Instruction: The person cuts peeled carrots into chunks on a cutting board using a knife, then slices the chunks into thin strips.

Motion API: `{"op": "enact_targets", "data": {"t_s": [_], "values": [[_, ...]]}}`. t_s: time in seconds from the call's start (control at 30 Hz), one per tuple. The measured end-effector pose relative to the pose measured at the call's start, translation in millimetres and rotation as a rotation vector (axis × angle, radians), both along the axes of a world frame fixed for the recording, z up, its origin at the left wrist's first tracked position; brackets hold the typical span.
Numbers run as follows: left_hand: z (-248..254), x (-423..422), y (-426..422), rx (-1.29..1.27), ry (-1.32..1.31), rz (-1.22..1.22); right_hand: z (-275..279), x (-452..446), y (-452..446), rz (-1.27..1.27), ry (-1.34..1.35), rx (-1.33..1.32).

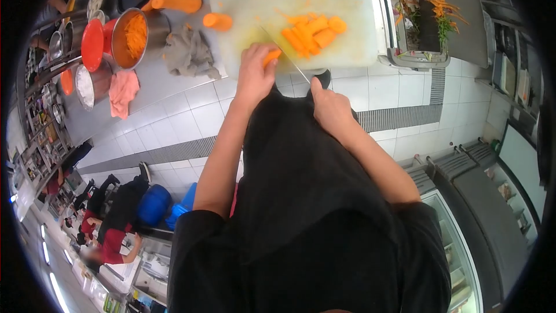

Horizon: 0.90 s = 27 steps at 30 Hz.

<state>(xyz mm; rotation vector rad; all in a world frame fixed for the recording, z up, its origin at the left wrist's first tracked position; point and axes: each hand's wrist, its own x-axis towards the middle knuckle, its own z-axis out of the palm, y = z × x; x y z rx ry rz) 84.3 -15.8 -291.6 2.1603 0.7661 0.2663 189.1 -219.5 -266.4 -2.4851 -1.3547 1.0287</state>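
Two bare hands work over a pale cutting board (243, 0) at the top centre of the frame, in a busy kitchen. The left hand (255, 75), its fingers curled, grips a carrot piece (271, 57) at the board's lower edge. The right hand (331, 104), just right of the frame's centre line, is closed around the handle of a knife (291, 64), whose thin blade slants up and to the left, close beside the carrot (whether its edge touches is too fine to tell). A cluster of cut carrot chunks (315, 32) lies on the board to the right of the blade.

At upper left, a short carrot stub (218, 21) stands near the board's left edge, with a longer peeled carrot (176, 3) farther left. Below these, a crumpled grey cloth (190, 52) lies beside a metal pot (136, 37) of orange shreds; a red lid-like disc (92, 45) and a pink cloth (123, 93) sit near it.

At upper right, orange and green peelings (438, 3) hang over the side of an open bin (416, 61). A black apron (313, 156) fills the lower centre, while at lower left a co-worker in a red top (114, 244) bends near a blue barrel (153, 204).
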Motion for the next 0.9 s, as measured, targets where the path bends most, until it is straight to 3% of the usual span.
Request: {"op": "enact_targets", "data": {"t_s": [0.13, 0.23, 0.3, 0.43, 0.5, 0.67, 0.9], "values": [[-8.0, -4.0, -7.6, 0.031, -0.022, 0.035, -11.8, 12.9, 2.7, -0.009, -0.010, 0.043], [-15.1, -0.6, -15.6, 0.152, -0.032, 0.199, -8.9, 25.1, 2.8, -0.003, -0.027, 0.049], [-17.2, -8.2, -20.2, -0.358, -0.119, 0.432, -8.6, 29.3, 0.3, 0.021, -0.058, 0.068], [-24.6, -31.0, -8.0, -0.294, -0.179, 0.470, -7.7, 33.5, 1.1, 0.091, -0.143, 0.080], [-22.3, -34.4, -1.9, -0.051, -0.233, 0.308, -9.5, 34.8, 2.1, 0.118, -0.152, 0.088], [-30.9, -14.5, -9.7, -0.042, -0.338, 0.219, -16.2, 32.2, 8.1, 0.169, -0.179, 0.115], [-44.7, -8.9, -13.7, 0.031, -0.393, 0.301, -6.0, 34.2, 8.6, 0.230, -0.302, 0.106]]}}
